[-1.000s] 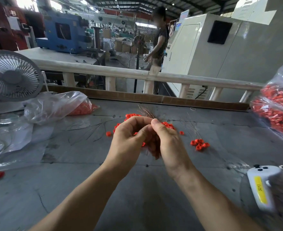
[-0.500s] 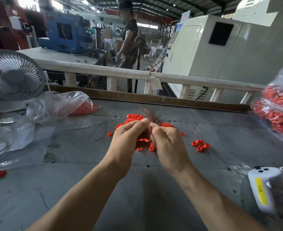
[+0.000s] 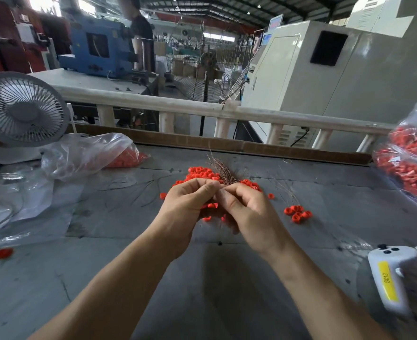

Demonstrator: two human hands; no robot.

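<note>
Left hand (image 3: 186,209) and right hand (image 3: 250,213) meet fingertip to fingertip above the table.

Both bare forearms come up from the bottom edge and converge towards the middle. The left hand shows its back, wrist straight, its fingers (image 3: 202,187) curled with thumb and forefinger closed at the tip. The right hand faces it, knuckles up, its fingers (image 3: 230,192) bent and touching the left fingertips. Together they pinch the foot of a bundle of wires (image 3: 223,171).

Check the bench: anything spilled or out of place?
One red ring lies alone near the table's left edge, far from the main pile by the wire bundle. Nothing looks damaged.
</note>
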